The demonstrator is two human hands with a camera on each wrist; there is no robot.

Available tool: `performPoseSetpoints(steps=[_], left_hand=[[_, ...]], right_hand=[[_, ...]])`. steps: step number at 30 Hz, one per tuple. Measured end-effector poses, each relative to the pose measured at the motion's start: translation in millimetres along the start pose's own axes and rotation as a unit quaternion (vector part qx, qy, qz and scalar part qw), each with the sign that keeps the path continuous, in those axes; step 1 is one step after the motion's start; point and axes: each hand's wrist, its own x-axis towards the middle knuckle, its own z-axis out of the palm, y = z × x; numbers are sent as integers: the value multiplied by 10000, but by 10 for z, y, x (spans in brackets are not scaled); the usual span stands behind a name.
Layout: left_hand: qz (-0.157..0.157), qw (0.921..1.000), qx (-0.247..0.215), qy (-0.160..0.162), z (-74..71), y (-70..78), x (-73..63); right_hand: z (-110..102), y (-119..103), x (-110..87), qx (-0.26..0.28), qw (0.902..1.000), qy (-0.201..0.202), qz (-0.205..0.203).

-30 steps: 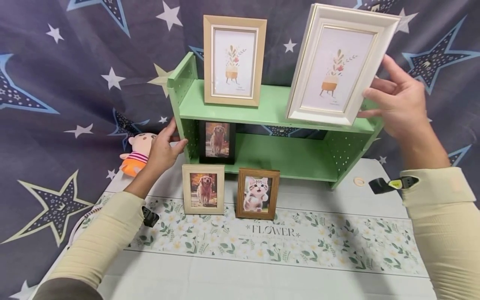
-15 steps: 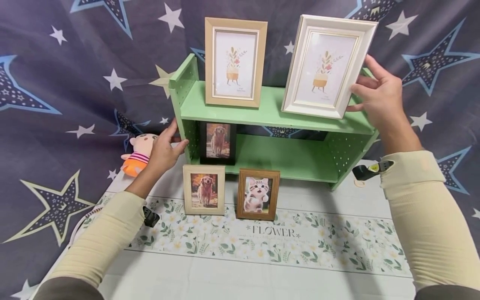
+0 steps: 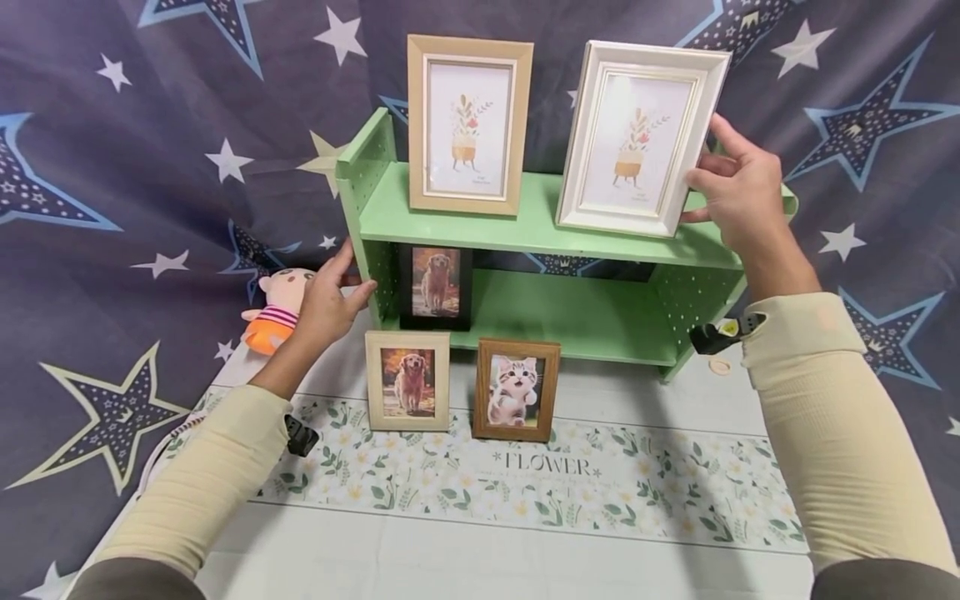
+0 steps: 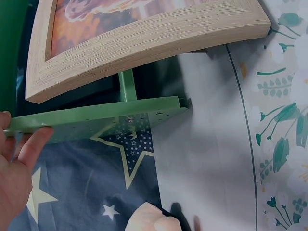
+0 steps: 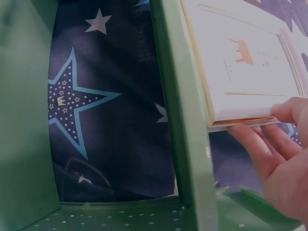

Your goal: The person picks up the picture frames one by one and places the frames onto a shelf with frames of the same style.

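Upper right: right grip (image 3: 742, 196) pinches white frame (image 3: 641, 137) | centre left: left grip (image 3: 330, 300) clasps green shelf (image 3: 585, 312) | advice: seat frame's base flat before letting go

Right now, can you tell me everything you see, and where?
tablecloth: 1, white with floral band, lower view
shelf: 1, green, on tablecloth
white frame: 1, white, shelf's upper right
tan frame: 1, tan, shelf's upper left
black frame: 1, black, shelf's lower left
pale frame: 1, cream, tablecloth, in front of shelf
brown frame: 1, brown, right of pale frame
plush toy: 1, pink and orange, left of shelf
ring: 1, beige, tablecloth, right of shelf
cord: 1, colour unclear, far left
backdrop: 1, dark blue with stars, behind shelf
wrist devices: 2, black, one per wrist
sleeves: 2, cream, both arms
left fingers: 1 set, bare, touching shelf's left side
right fingers: 1 set, bare, pinching white frame's right edge
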Motion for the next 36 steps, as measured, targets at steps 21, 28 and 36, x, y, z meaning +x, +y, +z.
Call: performPoseSetpoints(steps=[21,28,36], left_hand=[[-36,9999,-99,-32,14,-18,-1],[8,10000,5,-5,-1,-18,4],[-11,9999,-85,-60,7,-10,3]], right_hand=[[1,-181,-146,-2738,9604,430,-280],[-35,-242,-349,-2581,9624,468,-704],[-88,-75,-673,-2441,9631,-61,-1129]])
